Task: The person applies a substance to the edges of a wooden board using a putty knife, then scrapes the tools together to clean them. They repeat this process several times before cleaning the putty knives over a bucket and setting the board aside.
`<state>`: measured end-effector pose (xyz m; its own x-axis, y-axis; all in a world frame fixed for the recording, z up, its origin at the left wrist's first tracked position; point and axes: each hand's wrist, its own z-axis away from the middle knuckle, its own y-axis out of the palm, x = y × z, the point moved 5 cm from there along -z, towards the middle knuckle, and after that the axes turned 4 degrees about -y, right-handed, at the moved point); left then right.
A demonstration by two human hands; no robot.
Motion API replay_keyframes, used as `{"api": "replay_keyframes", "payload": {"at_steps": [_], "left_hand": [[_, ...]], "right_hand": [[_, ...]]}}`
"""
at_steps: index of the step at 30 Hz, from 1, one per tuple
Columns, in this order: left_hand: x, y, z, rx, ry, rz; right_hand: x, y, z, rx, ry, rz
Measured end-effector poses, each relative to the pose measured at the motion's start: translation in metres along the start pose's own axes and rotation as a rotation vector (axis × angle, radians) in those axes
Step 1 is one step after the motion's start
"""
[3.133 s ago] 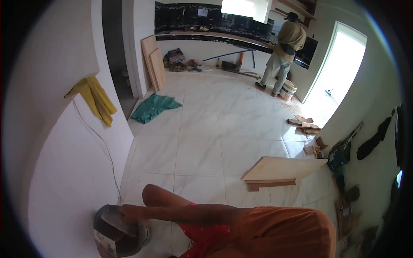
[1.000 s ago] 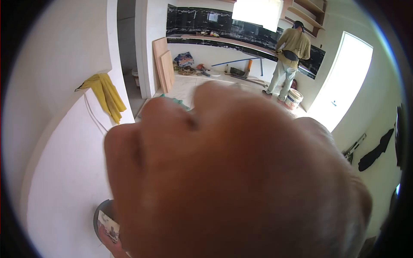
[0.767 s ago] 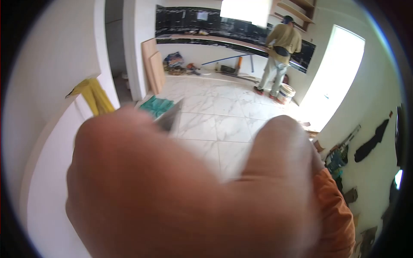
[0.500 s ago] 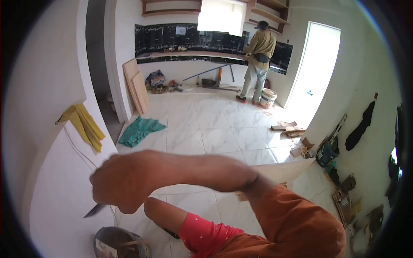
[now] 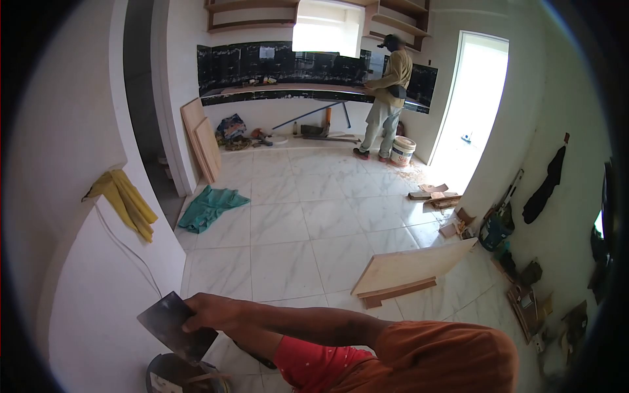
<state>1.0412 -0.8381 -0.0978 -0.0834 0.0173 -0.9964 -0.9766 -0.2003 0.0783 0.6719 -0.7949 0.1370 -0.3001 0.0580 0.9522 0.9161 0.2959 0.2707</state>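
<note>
My right hand (image 5: pixel 204 312) is closed on a trowel with a dark, flat, rectangular blade (image 5: pixel 175 327), its thumb lying over the near face. The arm in its orange sleeve reaches across from the right. Just under the blade stands a dark bucket (image 5: pixel 157 367) with a pale label and a stick-like piece inside; its contents are hard to make out. Beside the blade rises a white half-wall (image 5: pixel 98 295), with a thin cord hanging down it and a yellow cloth (image 5: pixel 124 203) draped over its top. My left hand is out of sight.
A wooden panel (image 5: pixel 419 265) stands on edge on the tiles. A green cloth (image 5: pixel 211 208) lies on the floor. Boards (image 5: pixel 202 141) lean by the doorway. A co-worker (image 5: pixel 393 85) stands at the far counter beside a white bucket (image 5: pixel 402 152). Scraps and tools line the right wall.
My right hand has lowered and turned over, bringing the trowel's broad face into view above the bucket. The wooden panel, formerly part-covered by the arm, shows fully. The co-worker's head has turned left.
</note>
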Motion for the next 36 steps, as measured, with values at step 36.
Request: {"api": "replay_keyframes", "payload": {"at_steps": [36], "left_hand": [[0.032, -0.053, -0.01, 0.177, 0.46, -0.349]], "right_hand": [[-0.111, 0.038, -0.029, 0.039, 0.258, -0.532]]}}
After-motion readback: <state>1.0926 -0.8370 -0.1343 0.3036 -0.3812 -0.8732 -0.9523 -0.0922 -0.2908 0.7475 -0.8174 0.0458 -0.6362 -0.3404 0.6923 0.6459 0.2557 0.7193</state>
